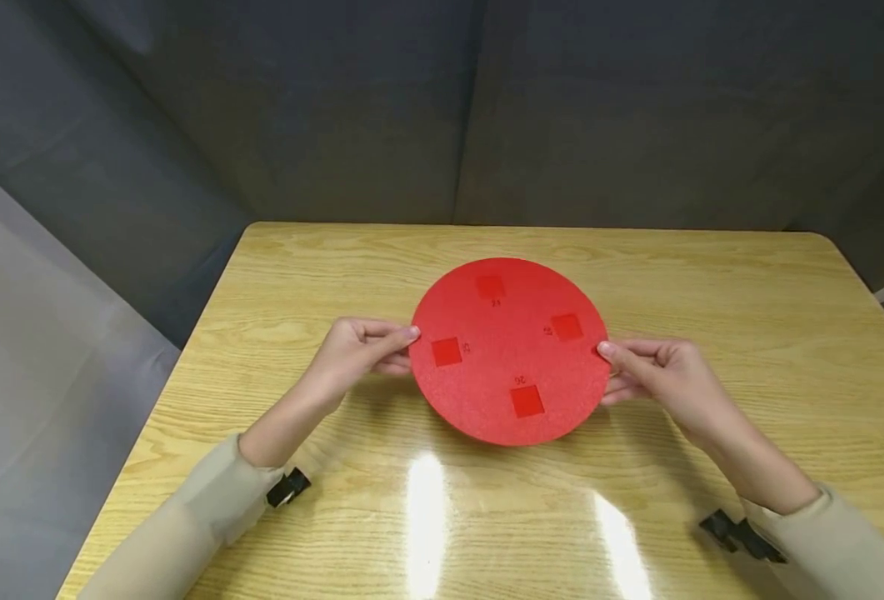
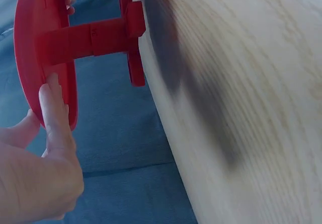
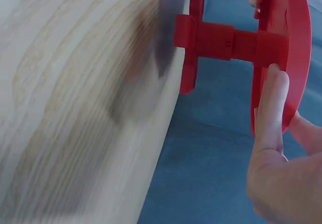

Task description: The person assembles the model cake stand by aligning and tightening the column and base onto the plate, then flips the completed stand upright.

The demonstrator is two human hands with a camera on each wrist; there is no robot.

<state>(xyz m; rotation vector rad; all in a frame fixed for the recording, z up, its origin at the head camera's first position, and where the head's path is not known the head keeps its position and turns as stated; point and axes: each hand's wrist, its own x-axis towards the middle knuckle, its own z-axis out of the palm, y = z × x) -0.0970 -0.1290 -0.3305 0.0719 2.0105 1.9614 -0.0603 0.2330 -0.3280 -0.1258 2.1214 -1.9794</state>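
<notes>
A red round-topped pedestal piece (image 1: 497, 350), like a toy table, is held between both hands over the wooden table. Its disc has several square recesses with small numbers beside them. Underneath, a red post (image 2: 90, 40) runs from the disc to a cross-shaped foot (image 3: 189, 40), close over the tabletop. My left hand (image 1: 352, 354) pinches the disc's left rim, thumb on top and fingers below. On the opposite rim my right hand (image 1: 666, 375) grips in the same way. From the head view the disc hides the post and foot.
The wood-grain table (image 1: 322, 258) has rounded far corners, and bright reflections streak its near part. Behind it hangs a dark grey curtain (image 1: 352, 117). Black straps (image 1: 288, 487) show at both sleeve cuffs.
</notes>
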